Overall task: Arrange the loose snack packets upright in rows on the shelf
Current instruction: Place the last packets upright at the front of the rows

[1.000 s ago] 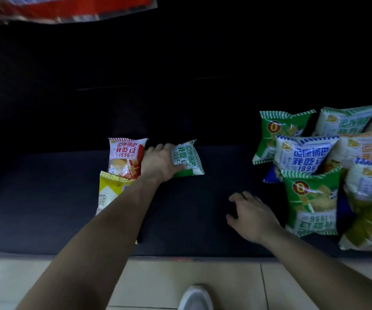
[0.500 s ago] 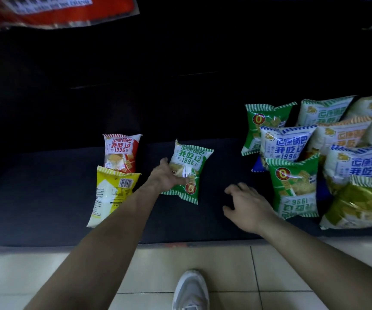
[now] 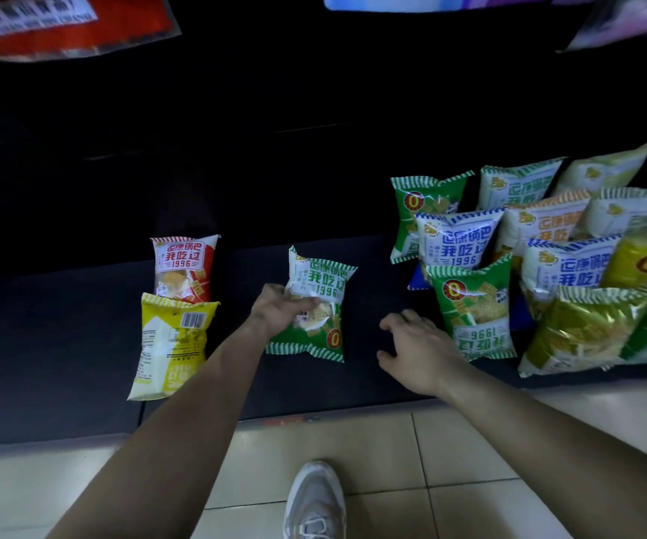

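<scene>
Dark shelf carries loose pile at right, unchanged from a second ago. Green packet — then back beside red packet — now mid-shelf, nearer front edge, printed face showing. Left hand grips its left side. Right hand hovers beside pile, fingers spread, holding nothing. Second row probably starting.

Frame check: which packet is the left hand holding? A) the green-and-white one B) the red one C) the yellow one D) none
A: the left hand grips the green-and-white packet at its left side; the red packet and yellow packet stand apart from it.
</scene>
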The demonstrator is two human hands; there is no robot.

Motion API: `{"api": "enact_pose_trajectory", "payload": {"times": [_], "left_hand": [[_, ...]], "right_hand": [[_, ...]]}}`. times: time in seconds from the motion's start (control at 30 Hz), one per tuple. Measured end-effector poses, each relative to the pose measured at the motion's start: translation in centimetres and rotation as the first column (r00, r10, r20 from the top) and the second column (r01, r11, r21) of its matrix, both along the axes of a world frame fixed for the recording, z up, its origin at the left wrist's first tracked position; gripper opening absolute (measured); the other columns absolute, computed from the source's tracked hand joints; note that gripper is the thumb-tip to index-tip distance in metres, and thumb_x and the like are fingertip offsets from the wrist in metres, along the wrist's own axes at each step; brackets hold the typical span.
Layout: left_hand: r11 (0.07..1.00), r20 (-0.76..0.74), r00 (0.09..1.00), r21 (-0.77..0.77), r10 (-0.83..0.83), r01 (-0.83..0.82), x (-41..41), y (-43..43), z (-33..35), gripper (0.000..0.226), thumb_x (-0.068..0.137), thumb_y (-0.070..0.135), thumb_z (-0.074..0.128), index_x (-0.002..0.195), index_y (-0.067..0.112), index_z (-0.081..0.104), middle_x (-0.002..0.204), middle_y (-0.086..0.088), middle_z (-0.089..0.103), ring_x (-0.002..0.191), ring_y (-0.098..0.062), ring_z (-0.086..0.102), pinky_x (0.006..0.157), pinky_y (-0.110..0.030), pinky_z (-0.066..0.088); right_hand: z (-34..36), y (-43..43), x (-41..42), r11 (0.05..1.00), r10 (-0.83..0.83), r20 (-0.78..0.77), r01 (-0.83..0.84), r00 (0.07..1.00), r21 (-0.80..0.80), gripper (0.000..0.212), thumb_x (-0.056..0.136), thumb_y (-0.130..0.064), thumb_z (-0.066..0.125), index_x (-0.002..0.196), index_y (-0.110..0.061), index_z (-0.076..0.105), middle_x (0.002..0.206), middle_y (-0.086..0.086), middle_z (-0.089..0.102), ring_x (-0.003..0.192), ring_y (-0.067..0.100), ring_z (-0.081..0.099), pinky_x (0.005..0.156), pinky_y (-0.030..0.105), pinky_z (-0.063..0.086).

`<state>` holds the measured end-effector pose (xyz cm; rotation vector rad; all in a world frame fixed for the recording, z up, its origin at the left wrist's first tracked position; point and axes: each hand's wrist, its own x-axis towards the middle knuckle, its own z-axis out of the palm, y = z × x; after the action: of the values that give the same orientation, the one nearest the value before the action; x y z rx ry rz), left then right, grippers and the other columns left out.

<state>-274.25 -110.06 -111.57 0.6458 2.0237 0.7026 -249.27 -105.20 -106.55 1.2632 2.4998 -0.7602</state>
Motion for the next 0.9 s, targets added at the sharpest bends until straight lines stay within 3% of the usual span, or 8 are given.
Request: {"api": "enact_pose_trajectory", "payload": {"times": [0.1, 0.23, 0.37, 0.47, 0.6, 0.7, 0.9], "left_hand": [[0.999, 0.007, 1.0, 0.045, 0.011, -0.012, 0.9, -0.7, 0.6, 0.037, 0.07, 0.031, 0.089, 0.094, 0.013, 0.068, 0.086, -0.005, 0.075, 0.076, -0.018, 0.073, 0.083, -0.039, 0.059], [0.994, 0.006, 0.999, 0.103, 0.044, -0.044, 3.3, -2.9, 3.2, 0.057, 0.071, 0.027, 0.089, 0.114, 0.012, 0.054, 0.102, -0.003, 0.07, 0.082, -0.011, 0.068, 0.068, -0.026, 0.055], [0.985, 0.104, 0.994, 0.172, -0.03, 0.012, 6.9, -4.5, 5.6, 0.065, 0.067, 0.02, 0.091, 0.12, 0.02, 0.054, 0.108, 0.006, 0.071, 0.095, -0.009, 0.069, 0.081, -0.023, 0.053], [0.971, 0.145, 0.984, 0.23, -0.106, 0.071, 10.7, -4.5, 6.3, 0.071, 0.064, 0.02, 0.093, 0.123, 0.024, 0.054, 0.112, 0.007, 0.072, 0.102, -0.009, 0.068, 0.09, -0.029, 0.052], [0.952, 0.186, 0.968, 0.285, -0.168, 0.11, 16.0, -3.2, 5.9, 0.066, 0.066, 0.008, 0.091, 0.119, 0.021, 0.054, 0.107, 0.008, 0.073, 0.095, -0.003, 0.07, 0.086, -0.026, 0.057], [0.946, 0.208, 0.959, 0.299, -0.194, 0.127, 19.2, -1.3, 4.9, 0.07, 0.063, 0.008, 0.092, 0.119, 0.024, 0.054, 0.11, 0.007, 0.073, 0.102, -0.009, 0.069, 0.09, -0.033, 0.056], [0.948, 0.188, 0.965, 0.293, -0.183, 0.123, 23.5, 1.6, 3.2, 0.073, 0.066, 0.001, 0.088, 0.127, 0.017, 0.05, 0.114, 0.004, 0.069, 0.104, -0.011, 0.067, 0.073, -0.018, 0.056]], "right_hand": [[0.8, -0.4, 1.2, 1.0, -0.007, -0.002, 0.007, 1.0, 0.004, 0.052, 0.093, -0.042, 0.056, 0.14, -0.023, 0.043, 0.135, 0.002, 0.045, 0.123, 0.026, 0.047, 0.098, 0.041, 0.045], [2.7, -1.2, 3.9, 1.0, -0.026, -0.023, 0.027, 0.999, 0.012, 0.051, 0.094, -0.04, 0.055, 0.14, -0.022, 0.043, 0.134, 0.003, 0.046, 0.122, 0.026, 0.048, 0.098, 0.04, 0.044], [4.6, -2.0, 7.8, 0.998, -0.056, -0.007, 0.056, 0.998, 0.029, 0.052, 0.094, -0.04, 0.053, 0.142, -0.021, 0.042, 0.138, 0.005, 0.046, 0.125, 0.026, 0.047, 0.099, 0.039, 0.043], [5.0, -2.7, 11.7, 0.994, -0.108, 0.026, 0.107, 0.994, 0.037, 0.052, 0.094, -0.041, 0.053, 0.141, -0.021, 0.042, 0.139, 0.005, 0.045, 0.126, 0.027, 0.047, 0.098, 0.04, 0.044], [4.9, -3.2, 17.0, 0.98, -0.197, 0.082, 0.197, 0.977, 0.014, 0.053, 0.094, -0.041, 0.053, 0.143, -0.022, 0.041, 0.144, 0.003, 0.042, 0.13, 0.027, 0.043, 0.102, 0.041, 0.042], [4.7, -3.0, 20.0, 0.973, -0.23, 0.109, 0.229, 0.967, 0.02, 0.053, 0.093, -0.041, 0.052, 0.142, -0.022, 0.041, 0.14, 0.004, 0.043, 0.127, 0.028, 0.045, 0.102, 0.04, 0.042], [3.8, -2.0, 22.7, 0.965, -0.264, 0.109, 0.263, 0.958, 0.018, 0.052, 0.093, -0.041, 0.051, 0.141, -0.022, 0.041, 0.136, 0.004, 0.044, 0.125, 0.028, 0.046, 0.099, 0.04, 0.043]]}}
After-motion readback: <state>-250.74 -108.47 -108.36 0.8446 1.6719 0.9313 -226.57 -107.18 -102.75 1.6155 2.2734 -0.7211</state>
